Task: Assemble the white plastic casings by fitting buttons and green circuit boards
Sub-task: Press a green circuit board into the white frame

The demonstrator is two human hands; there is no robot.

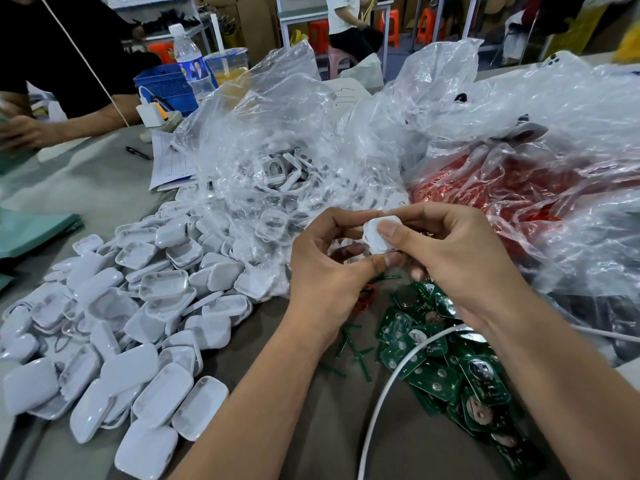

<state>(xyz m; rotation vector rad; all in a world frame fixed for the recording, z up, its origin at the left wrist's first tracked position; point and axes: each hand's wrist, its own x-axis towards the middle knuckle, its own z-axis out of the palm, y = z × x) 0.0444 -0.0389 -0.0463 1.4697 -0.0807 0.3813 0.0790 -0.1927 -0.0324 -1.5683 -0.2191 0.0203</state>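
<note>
Right now a white casing (pixel 381 234) is being held up over the table (pixel 311 427), pinched between both hands. The right hand (pixel 460 258) is curling round it from the right, its thumb pressing flat on the casing's top face, while the left hand (pixel 325 268) is gripping it from the left, thumb tip touching the lower edge and fingers folded behind. Whether a button or board is already sitting inside cannot be told.

Just below the hands, a red ring-shaped piece (pixel 363 301) is lying on the table, with thin green strips (pixel 360 358) scattered near it. To the right of those, a pile of green boards (pixel 460 375) is spreading under the right forearm, and a white cable (pixel 381 400) is curving across it.

On the left, a big heap of casings (pixel 121 323) is covering the table, spilling out of a clear bag (pixel 270 140). Behind the hands on the right, a second bag (pixel 519 174) is showing red contents.

Farther back, papers (pixel 169 161) and a pen (pixel 138 153) are lying beside a blue basket (pixel 166 88), a bottle (pixel 190 60) and a white charger (pixel 150 114). Another person's arm (pixel 69 123) is resting at the far left.
</note>
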